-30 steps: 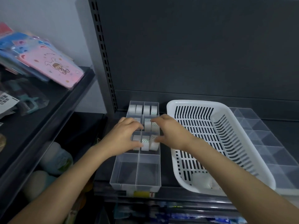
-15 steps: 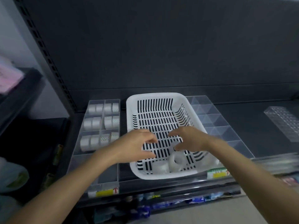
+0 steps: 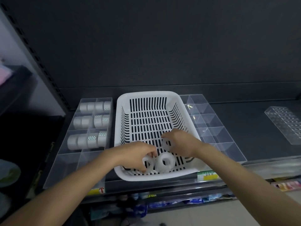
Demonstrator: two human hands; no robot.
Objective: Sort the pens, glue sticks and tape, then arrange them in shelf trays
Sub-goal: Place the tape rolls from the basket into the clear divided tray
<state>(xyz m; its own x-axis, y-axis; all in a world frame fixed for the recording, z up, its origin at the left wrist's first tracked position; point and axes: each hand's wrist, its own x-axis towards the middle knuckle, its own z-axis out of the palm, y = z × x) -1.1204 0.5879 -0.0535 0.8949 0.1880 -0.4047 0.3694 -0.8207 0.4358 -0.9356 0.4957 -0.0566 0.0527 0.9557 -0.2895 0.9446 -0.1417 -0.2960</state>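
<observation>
A white slotted basket (image 3: 147, 97) stands on the dark shelf. Both my hands are inside it at the near end. My left hand (image 3: 135, 154) grips a white tape roll (image 3: 148, 164) by its rim. My right hand (image 3: 180, 142) holds another tape roll (image 3: 166, 144), lifted slightly off the basket floor. A third tape roll (image 3: 165, 162) lies loose between them. To the left, a clear divided tray (image 3: 68, 168) holds several tape rolls (image 3: 91, 121) in its far compartments; its two near compartments are bare.
A second clear divided tray (image 3: 210, 121) sits right of the basket. A clear dimpled holder (image 3: 285, 124) lies at the far right. Price labels (image 3: 206, 175) line the shelf's front edge, with packaged goods on the shelf below.
My hands left the left tray's tape rolls and moved right into the basket. They now each hold a tape roll at its near end. The view shifted right.
</observation>
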